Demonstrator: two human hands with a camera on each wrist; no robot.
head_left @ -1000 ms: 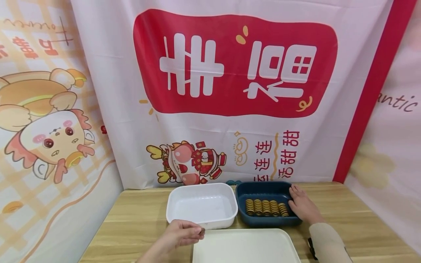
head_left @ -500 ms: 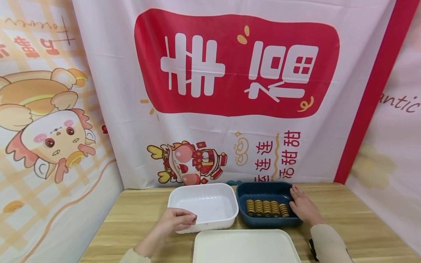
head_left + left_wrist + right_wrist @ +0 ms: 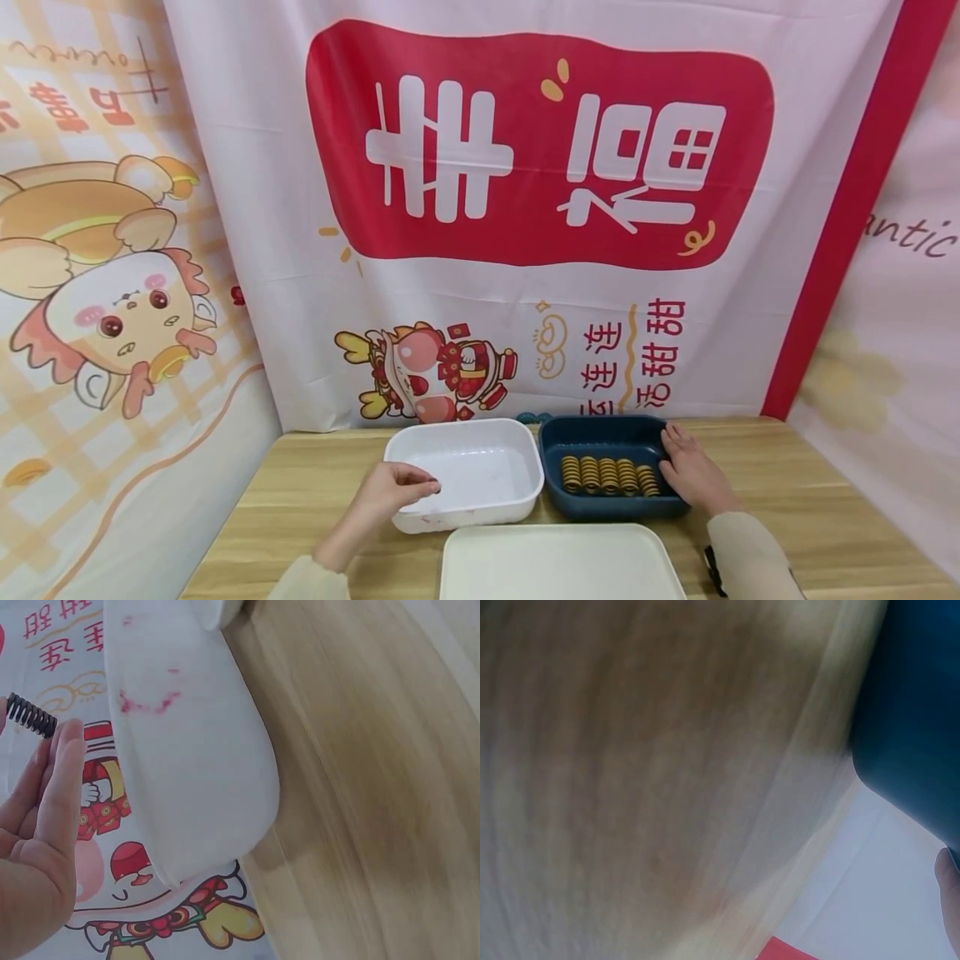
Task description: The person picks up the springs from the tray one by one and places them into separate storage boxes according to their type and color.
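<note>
In the head view my left hand is over the near left corner of the white box. Between its fingertips it pinches a dark coil spring, which shows plainly in the left wrist view. My right hand rests on the right rim of the dark blue box. Several gold-coloured coil springs stand side by side inside that box, towards its near wall. At the right wrist only a fingertip and the outer wall of the blue box show.
A cream tray lies on the wooden table in front of the two boxes. A white printed cloth hangs directly behind the table. Pink marks show on the outer wall of the white box.
My left hand has moved left and away from me with the dark coil spring, from the tray's corner to over the white box. The right hand has stayed on the blue box's rim.
</note>
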